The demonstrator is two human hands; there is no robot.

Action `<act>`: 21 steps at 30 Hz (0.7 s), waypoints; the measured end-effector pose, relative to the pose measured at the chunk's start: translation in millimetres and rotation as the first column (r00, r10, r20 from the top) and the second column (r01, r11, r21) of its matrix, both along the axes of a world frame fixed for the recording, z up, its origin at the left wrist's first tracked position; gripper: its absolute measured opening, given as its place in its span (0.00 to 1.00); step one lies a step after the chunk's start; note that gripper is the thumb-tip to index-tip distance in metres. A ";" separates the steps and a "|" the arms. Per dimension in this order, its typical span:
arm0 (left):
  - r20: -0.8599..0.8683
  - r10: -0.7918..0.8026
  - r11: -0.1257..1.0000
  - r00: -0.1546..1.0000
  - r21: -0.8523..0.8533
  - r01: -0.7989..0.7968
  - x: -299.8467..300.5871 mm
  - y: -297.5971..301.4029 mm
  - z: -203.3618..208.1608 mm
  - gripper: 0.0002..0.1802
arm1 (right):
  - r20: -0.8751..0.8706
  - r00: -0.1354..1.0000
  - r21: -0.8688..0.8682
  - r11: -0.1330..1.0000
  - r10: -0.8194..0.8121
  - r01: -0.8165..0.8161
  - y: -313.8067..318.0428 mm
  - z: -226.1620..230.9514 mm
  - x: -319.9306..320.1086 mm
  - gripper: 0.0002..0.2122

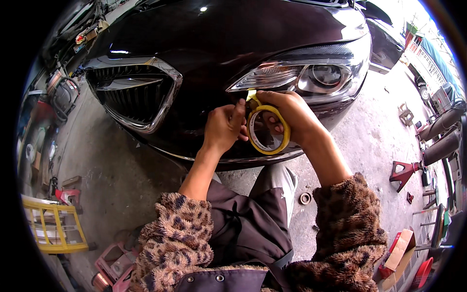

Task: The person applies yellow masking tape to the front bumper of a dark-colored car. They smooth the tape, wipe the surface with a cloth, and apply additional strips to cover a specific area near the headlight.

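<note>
A strip of yellow tape (251, 94) runs from the lower inner corner of the car's headlight (321, 75) down to a roll of yellow masking tape (285, 140). My right hand (293, 113) holds this roll, its thumb side by the strip just under the lamp and some fingertips showing through the ring. Closed beside the strip is my left hand (224, 125), thumb raised and fingers curled; whatever it pinches is hidden. Both hands are in front of the dark, glossy bumper (194, 109), between the chrome-edged grille (134, 92) and the headlight.
A red jack stand (403, 174) and an open cardboard box (400, 258) are on the concrete floor at right. A small metal ring (305, 198) lies near my knee. At left are a yellow rack (58, 226) and a faded red plastic item (114, 263).
</note>
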State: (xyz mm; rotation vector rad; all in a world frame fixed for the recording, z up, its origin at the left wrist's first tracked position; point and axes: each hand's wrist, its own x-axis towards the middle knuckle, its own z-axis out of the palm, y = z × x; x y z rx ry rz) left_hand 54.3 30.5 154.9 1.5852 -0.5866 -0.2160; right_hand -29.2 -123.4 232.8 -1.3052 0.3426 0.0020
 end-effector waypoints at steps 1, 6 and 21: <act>0.015 -0.003 1.000 1.000 0.002 0.003 -0.2 0.0 1.6 0.39 | -0.005 1.000 -0.025 1.000 -0.007 0.007 -0.6 1.4 0.5 0.13; -0.006 0.019 0.998 1.000 0.055 -0.018 -0.9 -2.4 6.7 0.42 | -0.018 0.999 -0.107 0.994 -0.032 0.030 0.9 2.1 2.7 0.13; -0.075 0.112 0.991 0.991 0.085 -0.105 3.8 -6.2 16.1 0.44 | 0.036 0.997 -0.239 0.968 -0.074 0.080 9.7 3.1 8.7 0.10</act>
